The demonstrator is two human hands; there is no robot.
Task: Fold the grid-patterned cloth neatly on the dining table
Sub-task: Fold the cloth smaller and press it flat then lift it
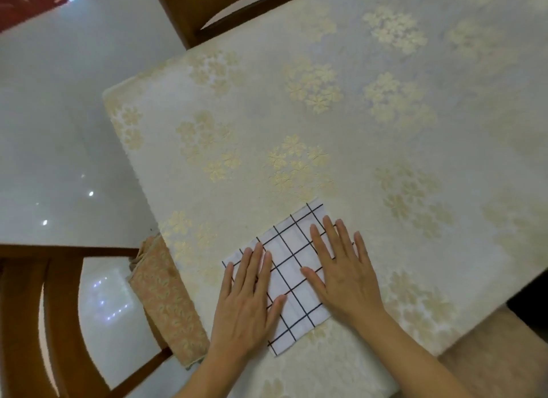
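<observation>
Grid-patterned cloth [292, 274] looks basically folded already, a compact rectangle lying flat near the dining table [385, 136] edge closest to me. My left hand [247, 305] and right hand [345, 274] both lie on it, fingers straight, gripping nothing. I'd guess only a final smoothing is left, maybe one more fold.

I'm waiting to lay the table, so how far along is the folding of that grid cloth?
Mostly done, it seems: the grid cloth already lies on the table as a small, flat rectangle. In hand: the left hand and right hand both press flat on it with straight fingers, apparently smoothing it. Left: perhaps one more fold, or just lifting the hands away; I cannot tell which.
</observation>
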